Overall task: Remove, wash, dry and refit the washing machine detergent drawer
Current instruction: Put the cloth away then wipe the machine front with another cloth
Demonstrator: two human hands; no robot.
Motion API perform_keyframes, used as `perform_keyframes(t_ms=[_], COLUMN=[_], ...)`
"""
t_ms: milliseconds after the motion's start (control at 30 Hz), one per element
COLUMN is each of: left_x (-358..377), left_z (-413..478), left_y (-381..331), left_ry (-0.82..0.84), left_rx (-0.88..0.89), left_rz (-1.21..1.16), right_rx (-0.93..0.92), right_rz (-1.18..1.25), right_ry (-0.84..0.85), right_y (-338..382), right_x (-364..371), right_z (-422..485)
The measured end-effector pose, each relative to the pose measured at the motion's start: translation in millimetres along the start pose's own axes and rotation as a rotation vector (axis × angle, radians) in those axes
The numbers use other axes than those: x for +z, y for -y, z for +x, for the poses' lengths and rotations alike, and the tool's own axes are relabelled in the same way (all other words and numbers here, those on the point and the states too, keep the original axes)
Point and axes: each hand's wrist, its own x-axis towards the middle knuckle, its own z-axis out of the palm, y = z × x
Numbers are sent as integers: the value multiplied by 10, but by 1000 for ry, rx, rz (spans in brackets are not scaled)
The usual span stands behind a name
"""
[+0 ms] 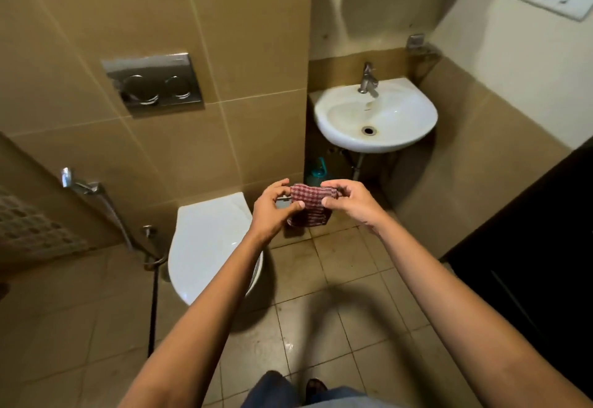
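- Cotton, by the look of it: a red-and-white checked cloth (309,204) is held bunched between both hands at chest height, its lower fold hanging free.
- The grip of the left hand (272,212) is curled, thumb across the front of the cloth's left edge and fingers behind it.
- The grip of the right hand (349,202) pinches the cloth's upper right corner between thumb and bent fingers.
- A small grey sliver (283,199) shows between the left fingers; I cannot tell whether it is part of the detergent drawer or something behind it.
- The drawer itself is not plainly visible, and no washing machine is in sight.
- Below and left of the hands stands a white toilet with its lid shut (208,240); ahead to the right is a white wall-hung ceramic basin (324,125) with a chrome tap (368,78).
- Judging by the cloth in hand near the basin, the work seems to be at or around the drying step. Removal and washing are probably done, though nothing here proves it.
- Refitting into the machine is left.
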Motion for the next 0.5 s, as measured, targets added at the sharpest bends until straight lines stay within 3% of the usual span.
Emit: perform_keyframes(t_ms=[133, 233, 333, 500], left_x=[324, 492, 673, 1090], left_z=[370, 645, 947, 1648], left_y=[-158, -253, -294, -422], left_ry=[125, 207, 293, 260], left_rx=[29, 67, 29, -47], left_rz=[-25, -14, -56, -165], right_rx=[-67, -138, -114, 181], right_rz=[-495, -559, -382, 459], right_ry=[47, 27, -7, -57], right_y=[-64, -160, -281, -462], right_x=[-428, -713, -999, -1254], right_z=[222, 432, 692, 1263])
